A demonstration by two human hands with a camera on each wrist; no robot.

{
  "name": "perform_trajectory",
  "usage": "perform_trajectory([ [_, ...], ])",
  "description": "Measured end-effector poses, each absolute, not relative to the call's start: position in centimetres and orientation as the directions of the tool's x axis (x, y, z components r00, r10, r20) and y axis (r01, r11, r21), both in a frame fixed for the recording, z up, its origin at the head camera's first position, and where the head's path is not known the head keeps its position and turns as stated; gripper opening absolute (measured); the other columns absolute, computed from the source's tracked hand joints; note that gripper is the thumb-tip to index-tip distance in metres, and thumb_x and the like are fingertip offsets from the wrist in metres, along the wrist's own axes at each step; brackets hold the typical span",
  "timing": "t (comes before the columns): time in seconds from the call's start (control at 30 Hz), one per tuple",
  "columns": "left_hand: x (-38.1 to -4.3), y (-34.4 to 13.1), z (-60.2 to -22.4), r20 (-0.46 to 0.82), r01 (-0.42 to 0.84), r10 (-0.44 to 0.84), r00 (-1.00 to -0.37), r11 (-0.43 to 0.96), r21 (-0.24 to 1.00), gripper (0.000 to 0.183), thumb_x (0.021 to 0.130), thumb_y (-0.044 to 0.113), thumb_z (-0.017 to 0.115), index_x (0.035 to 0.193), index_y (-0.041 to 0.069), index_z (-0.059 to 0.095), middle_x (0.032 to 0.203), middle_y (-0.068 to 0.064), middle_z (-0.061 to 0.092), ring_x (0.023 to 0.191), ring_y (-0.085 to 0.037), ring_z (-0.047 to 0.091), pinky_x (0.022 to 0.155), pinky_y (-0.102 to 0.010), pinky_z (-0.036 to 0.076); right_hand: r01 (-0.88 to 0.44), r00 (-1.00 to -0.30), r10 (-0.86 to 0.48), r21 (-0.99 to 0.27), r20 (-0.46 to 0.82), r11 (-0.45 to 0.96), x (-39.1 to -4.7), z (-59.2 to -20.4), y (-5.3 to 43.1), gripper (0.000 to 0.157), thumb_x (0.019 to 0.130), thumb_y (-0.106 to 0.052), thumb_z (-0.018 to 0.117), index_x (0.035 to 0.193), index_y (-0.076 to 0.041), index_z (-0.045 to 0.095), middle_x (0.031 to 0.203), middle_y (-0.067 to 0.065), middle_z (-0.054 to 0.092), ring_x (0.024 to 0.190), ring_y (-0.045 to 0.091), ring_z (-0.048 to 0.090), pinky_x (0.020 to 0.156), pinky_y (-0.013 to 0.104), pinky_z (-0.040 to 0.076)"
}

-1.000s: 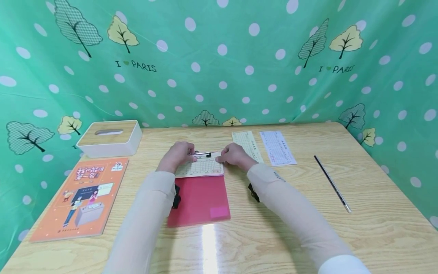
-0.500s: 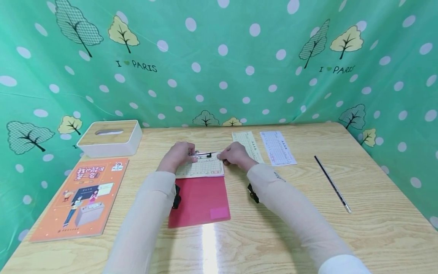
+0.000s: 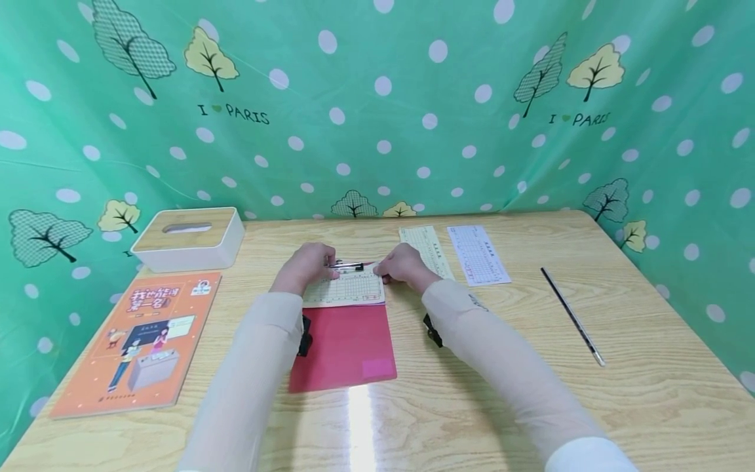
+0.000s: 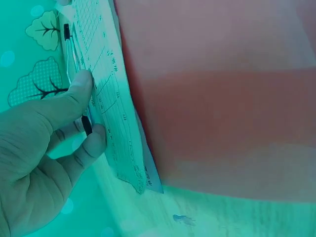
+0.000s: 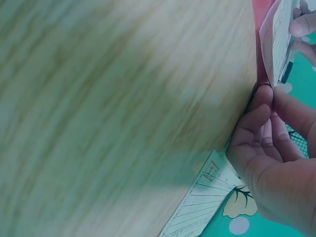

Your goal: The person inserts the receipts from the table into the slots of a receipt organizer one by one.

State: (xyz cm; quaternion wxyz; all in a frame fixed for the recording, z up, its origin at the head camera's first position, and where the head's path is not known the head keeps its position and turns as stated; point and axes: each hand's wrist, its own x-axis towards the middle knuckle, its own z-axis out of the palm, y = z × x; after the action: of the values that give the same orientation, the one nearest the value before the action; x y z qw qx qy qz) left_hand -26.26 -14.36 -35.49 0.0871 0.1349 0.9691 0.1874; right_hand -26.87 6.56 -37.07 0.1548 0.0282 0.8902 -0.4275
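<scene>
A red clipboard point(image 3: 342, 347) lies on the table in front of me, with printed form sheets point(image 3: 348, 290) across its upper part. Along its top edge runs a metal clip point(image 3: 349, 267) with black ends. My left hand point(image 3: 305, 265) pinches the clip, thumb on the near side and fingers behind, as the left wrist view shows. At the top right corner, my right hand point(image 3: 404, 265) pinches the sheets between thumb and index finger. In the right wrist view the fingertips sit right at the corner, and the red board's edge shows beside them.
Behind my right hand lie a yellowish form point(image 3: 427, 246) and a white form point(image 3: 479, 255). A pencil point(image 3: 572, 316) rests farther right. To the left are an orange book point(image 3: 138, 347) and a tissue box point(image 3: 227, 246). A green curtain point(image 3: 377, 118) hangs behind the table.
My right fingertips have shifted slightly at the sheets' corner. The left hand keeps its place on the clip, and the clipboard stays where it was.
</scene>
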Motion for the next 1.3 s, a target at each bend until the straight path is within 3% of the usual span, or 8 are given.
perform_trajectory([
  [0.73,-26.2,-14.2,-35.4,-0.132,0.245,0.311,-0.941,0.897,0.368,0.023,0.089,0.014,0.08,0.081,0.007,0.059,0.088,-0.01,0.06,0.082,-0.025,0.051,0.077,-0.037,0.043,0.211,-0.949,-0.047,-0.739,-0.311,0.64,-27.0,-37.1,6.2,0.025,0.092,-0.013,0.076,0.07,-0.002,0.075,0.061,0.006,0.066,0.055,0.012,0.051,0.058,0.024,0.042],
  [0.87,-26.0,-14.2,-35.7,-0.123,0.254,0.316,-0.941,0.897,0.361,0.026,0.089,0.015,0.079,0.081,0.007,0.056,0.087,-0.01,0.06,0.082,-0.025,0.051,0.077,-0.038,0.044,0.183,-0.956,-0.055,-0.731,-0.289,0.658,-26.6,-37.0,6.3,0.021,0.092,-0.015,0.076,0.076,-0.001,0.077,0.064,0.006,0.068,0.059,0.012,0.053,0.059,0.024,0.041],
  [1.03,-25.8,-14.1,-35.7,-0.113,0.257,0.316,-0.942,0.896,0.362,0.023,0.089,0.014,0.078,0.083,0.006,0.057,0.089,-0.011,0.061,0.084,-0.026,0.053,0.081,-0.041,0.046,0.139,-0.953,-0.104,-0.717,-0.283,0.683,-26.2,-36.4,6.9,0.017,0.092,-0.018,0.077,0.091,-0.001,0.079,0.074,0.005,0.072,0.071,0.015,0.062,0.071,0.026,0.048],
  [1.3,-25.9,-14.2,-35.8,-0.098,0.26,0.312,-0.945,0.897,0.358,0.021,0.09,0.014,0.078,0.087,0.004,0.06,0.094,-0.014,0.065,0.087,-0.028,0.055,0.084,-0.043,0.047,0.043,-0.946,-0.201,-0.712,-0.255,0.701,-26.0,-34.6,9.8,0.028,0.097,-0.024,0.071,0.116,-0.003,0.069,0.102,0.012,0.071,0.093,0.025,0.069,0.084,0.036,0.053],
])
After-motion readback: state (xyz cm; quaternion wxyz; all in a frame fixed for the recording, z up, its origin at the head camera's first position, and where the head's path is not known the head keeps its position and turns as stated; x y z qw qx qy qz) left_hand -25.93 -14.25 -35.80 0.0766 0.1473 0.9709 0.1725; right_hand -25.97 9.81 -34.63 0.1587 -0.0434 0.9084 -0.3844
